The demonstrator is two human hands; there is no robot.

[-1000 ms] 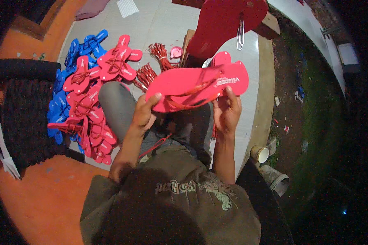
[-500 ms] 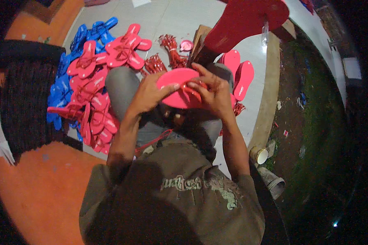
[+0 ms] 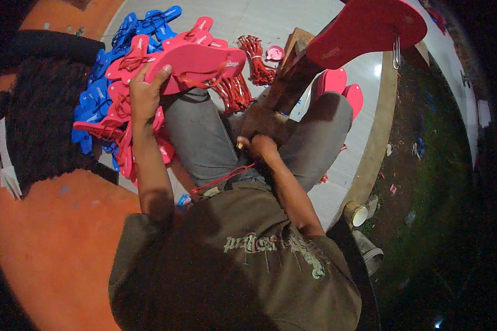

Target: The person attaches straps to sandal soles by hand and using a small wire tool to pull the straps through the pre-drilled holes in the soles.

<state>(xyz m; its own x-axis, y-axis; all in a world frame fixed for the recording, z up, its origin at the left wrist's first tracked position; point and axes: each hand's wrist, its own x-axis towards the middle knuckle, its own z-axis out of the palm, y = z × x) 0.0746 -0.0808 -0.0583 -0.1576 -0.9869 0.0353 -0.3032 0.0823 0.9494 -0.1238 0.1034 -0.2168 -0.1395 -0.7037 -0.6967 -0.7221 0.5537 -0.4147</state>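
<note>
- Pink foam flip-flop sandal (image 3: 196,65) with its red strap, held by the left hand (image 3: 143,91) above the heap of pink and blue sandals (image 3: 113,105), fingers wrapped over its heel edge
- Looks light and bendy; best gripped at the sole's rim
- Right hand (image 3: 259,146) low between the knees, fingers curled on a thin red strap (image 3: 223,179)

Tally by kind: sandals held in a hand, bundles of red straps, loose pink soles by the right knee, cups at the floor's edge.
Pink sandal in the left hand: 1
Bundles of red straps: 2
Pink soles: 2
Cups: 2
Total: 7
</note>
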